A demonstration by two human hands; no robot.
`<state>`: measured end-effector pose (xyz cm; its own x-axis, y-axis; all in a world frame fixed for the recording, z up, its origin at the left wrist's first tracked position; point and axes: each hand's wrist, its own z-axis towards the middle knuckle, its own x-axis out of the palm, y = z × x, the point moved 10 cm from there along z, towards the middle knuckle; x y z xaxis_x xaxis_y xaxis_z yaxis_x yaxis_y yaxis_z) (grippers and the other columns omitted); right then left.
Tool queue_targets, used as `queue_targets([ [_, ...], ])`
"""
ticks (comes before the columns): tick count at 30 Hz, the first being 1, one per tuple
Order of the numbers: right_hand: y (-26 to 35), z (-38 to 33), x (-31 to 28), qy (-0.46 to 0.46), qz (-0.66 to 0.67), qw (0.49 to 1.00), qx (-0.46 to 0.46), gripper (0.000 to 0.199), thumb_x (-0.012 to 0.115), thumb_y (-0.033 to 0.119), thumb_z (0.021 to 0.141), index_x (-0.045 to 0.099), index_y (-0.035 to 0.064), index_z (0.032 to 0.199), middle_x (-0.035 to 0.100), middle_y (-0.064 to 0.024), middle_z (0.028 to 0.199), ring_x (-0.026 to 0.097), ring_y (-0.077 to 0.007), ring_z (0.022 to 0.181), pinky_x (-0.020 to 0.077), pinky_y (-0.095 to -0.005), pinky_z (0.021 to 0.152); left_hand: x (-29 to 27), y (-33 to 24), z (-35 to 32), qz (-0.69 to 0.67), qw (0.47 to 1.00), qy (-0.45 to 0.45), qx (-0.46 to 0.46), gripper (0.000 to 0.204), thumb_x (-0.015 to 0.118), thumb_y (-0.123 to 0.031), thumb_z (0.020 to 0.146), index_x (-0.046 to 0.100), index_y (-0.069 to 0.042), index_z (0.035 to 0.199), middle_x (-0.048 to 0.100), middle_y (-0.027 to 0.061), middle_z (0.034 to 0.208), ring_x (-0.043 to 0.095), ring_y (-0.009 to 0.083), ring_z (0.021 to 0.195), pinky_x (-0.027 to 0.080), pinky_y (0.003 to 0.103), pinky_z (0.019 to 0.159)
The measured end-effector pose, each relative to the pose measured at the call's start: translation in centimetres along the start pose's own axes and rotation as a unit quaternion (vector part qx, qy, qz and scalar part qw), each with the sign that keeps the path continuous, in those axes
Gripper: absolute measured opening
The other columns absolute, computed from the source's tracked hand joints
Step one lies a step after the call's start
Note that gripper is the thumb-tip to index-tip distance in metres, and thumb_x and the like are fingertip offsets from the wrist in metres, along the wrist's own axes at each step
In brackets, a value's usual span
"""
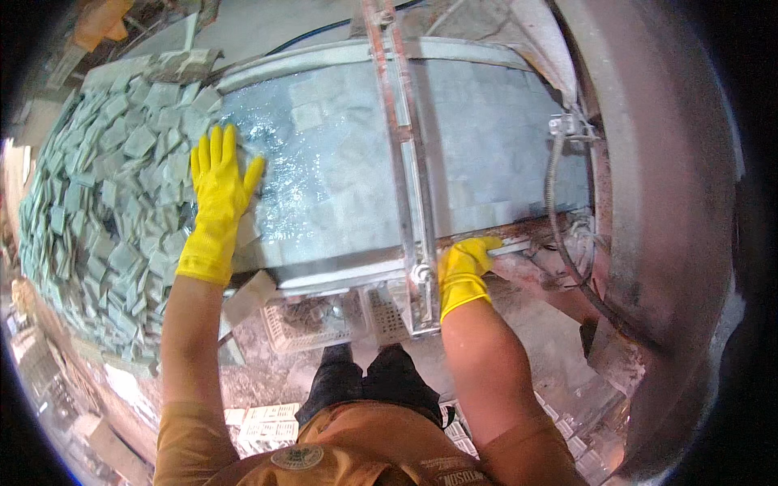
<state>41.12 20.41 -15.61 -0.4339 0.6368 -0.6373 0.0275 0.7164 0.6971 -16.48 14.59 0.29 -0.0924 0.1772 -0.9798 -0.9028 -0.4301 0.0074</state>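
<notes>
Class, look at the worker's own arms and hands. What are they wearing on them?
Both hands wear bright yellow rubber gloves: left hand, right hand. The cuffs end just past the wrist. The forearms are bare, and short orange-brown shirt sleeves cover the upper arms.

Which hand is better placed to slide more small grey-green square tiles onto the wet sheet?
Left. The left hand lies flat at the sheet's left edge, touching the grey-green tile pile. The right hand is curled on the tray's near metal rim, apart from the tiles.

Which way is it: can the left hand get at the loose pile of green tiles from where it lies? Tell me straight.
Probably yes. The left hand lies flat on the wet belt right at the edge of the tile pile, with nothing between them.
</notes>
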Motion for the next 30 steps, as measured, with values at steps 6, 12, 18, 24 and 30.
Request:
queue_targets([
  [6,3.5,-2.7,-1.0,0.004,0.025,0.996,0.083,0.072,0.055,0.068,0.103,0.072,0.0071,0.139,0.08,-0.0188,0.122,0.076,-0.0392,0.113,0.0584,-0.045,0.102,-0.2,-6.9,-1.5,-0.061,0.996,0.042,0.047,0.09,0.073,-0.058,0.096,0.043,-0.013,0.167,0.042,0.0269,0.168,0.039,0.0512,0.153,0.024,0.064,0.129],
  [12,2.5,-4.7,-1.0,0.032,0.025,0.991,0.13,0.069,0.054,0.069,0.103,0.071,0.0162,0.143,0.079,-0.0201,0.125,0.076,-0.0394,0.113,0.0592,-0.0512,0.102,-0.1,-1.0,-1.5,0.0,1.0,-0.004,-0.024,0.097,0.078,-0.057,0.091,0.045,0.0,0.161,0.047,0.0311,0.162,0.041,0.0512,0.152,0.028,0.064,0.126],
  [18,0.5,2.3,0.3,-0.043,-0.036,0.997,0.048,0.075,0.054,0.069,0.102,0.073,0.0042,0.134,0.079,-0.0218,0.123,0.077,-0.0421,0.111,0.0623,-0.0513,0.098,-0.7,-4.4,-3.6,-0.037,0.999,0.038,0.006,0.094,0.075,-0.054,0.095,0.041,0.0,0.164,0.047,0.0314,0.163,0.042,0.0523,0.151,0.027,0.064,0.127],
  [24,2.8,-3.9,-0.6,-0.01,0.041,0.995,0.088,0.072,0.056,0.068,0.102,0.072,0.008,0.138,0.079,-0.019,0.127,0.076,-0.0371,0.114,0.0602,-0.0461,0.103,-0.5,-5.6,-4.9,-0.072,0.997,0.025,-0.013,0.098,0.075,-0.057,0.095,0.038,-0.001,0.167,0.04,0.0316,0.168,0.037,0.0526,0.154,0.023,0.062,0.13],
  [30,-3.5,6.2,4.6,0.073,0.343,0.927,0.131,0.072,0.053,0.068,0.103,0.069,0.0109,0.144,0.079,-0.0177,0.127,0.075,-0.035,0.113,0.0595,-0.0438,0.101,-0.5,-4.8,-1.5,-0.048,0.998,0.014,0.031,0.092,0.075,-0.054,0.096,0.04,-0.004,0.166,0.043,0.0291,0.167,0.039,0.0492,0.155,0.022,0.062,0.13],
])
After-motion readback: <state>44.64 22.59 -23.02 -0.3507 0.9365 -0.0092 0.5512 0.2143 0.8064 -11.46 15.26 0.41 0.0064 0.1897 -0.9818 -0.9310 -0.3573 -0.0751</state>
